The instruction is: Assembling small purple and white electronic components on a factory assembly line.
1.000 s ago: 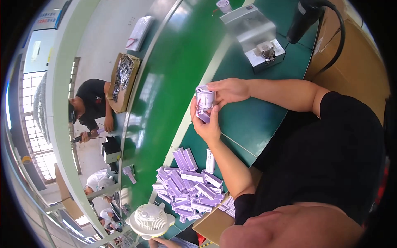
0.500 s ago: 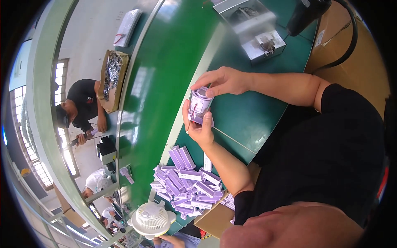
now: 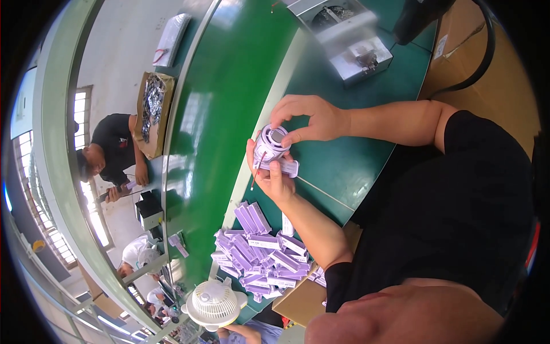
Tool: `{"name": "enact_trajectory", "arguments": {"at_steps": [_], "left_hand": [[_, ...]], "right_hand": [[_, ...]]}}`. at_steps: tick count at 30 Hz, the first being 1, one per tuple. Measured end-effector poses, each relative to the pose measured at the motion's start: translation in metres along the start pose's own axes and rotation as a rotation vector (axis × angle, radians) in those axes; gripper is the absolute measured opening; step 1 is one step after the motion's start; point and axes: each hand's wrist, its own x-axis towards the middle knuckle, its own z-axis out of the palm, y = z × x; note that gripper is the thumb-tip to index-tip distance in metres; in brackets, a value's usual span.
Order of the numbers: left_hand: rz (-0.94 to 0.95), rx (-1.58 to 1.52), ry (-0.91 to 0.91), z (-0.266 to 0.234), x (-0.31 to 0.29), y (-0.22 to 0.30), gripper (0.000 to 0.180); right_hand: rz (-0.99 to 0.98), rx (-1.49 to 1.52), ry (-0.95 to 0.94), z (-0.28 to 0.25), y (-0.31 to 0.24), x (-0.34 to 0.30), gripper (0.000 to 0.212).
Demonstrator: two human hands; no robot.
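My left hand [image 3: 276,182] is closed around a lilac round plastic housing [image 3: 268,150], with a flat lilac piece [image 3: 289,167] jutting from its lower side. A thin red wire lead [image 3: 258,172] hangs from the housing past my left fingers. The round end, tilted up, shows a grey disc [image 3: 278,136] in its middle. From above, my right hand [image 3: 309,117] pinches at this disc, thumb on one side and fingertips at the rim. Nearer my left forearm, several lilac rectangular plastic parts [image 3: 260,252] lie heaped on the green table.
A metal fixture [image 3: 361,60] stands at the table's far end beside a black tool [image 3: 421,20] with a cable. The green belt [image 3: 200,132] runs alongside. A white slatted fan [image 3: 213,305] and cardboard box [image 3: 301,304] sit by the heap. Other people [image 3: 114,146] work across the belt.
The housing has tipped so its round end and grey disc face up more, and its wire lead now hangs free. My right fingers have spread a little around the disc.
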Motion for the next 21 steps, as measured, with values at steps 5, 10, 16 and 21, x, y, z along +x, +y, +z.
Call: {"name": "enact_trajectory", "arguments": {"at_steps": [5, 10, 16, 21], "left_hand": [[0.009, -0.024, 0.008, -0.0041, 0.0007, -0.001, 0.078], [-0.008, -0.034, 0.027, -0.0055, 0.0008, -0.0011, 0.079], [-0.026, 0.02, 0.052, -0.0055, 0.0007, -0.0013, 0.081], [-0.035, 0.044, 0.09, -0.0088, 0.0009, -0.0016, 0.083]], "right_hand": [[-0.037, -0.058, 0.048, 0.0019, 0.0021, -0.0009, 0.035], [-0.127, -0.155, 0.076, 0.002, 0.0014, 0.002, 0.031], [0.107, -0.03, 0.026, 0.0026, -0.0038, -0.0003, 0.029], [0.059, 0.034, -0.024, -0.0021, 0.0044, 0.0036, 0.031]]}}
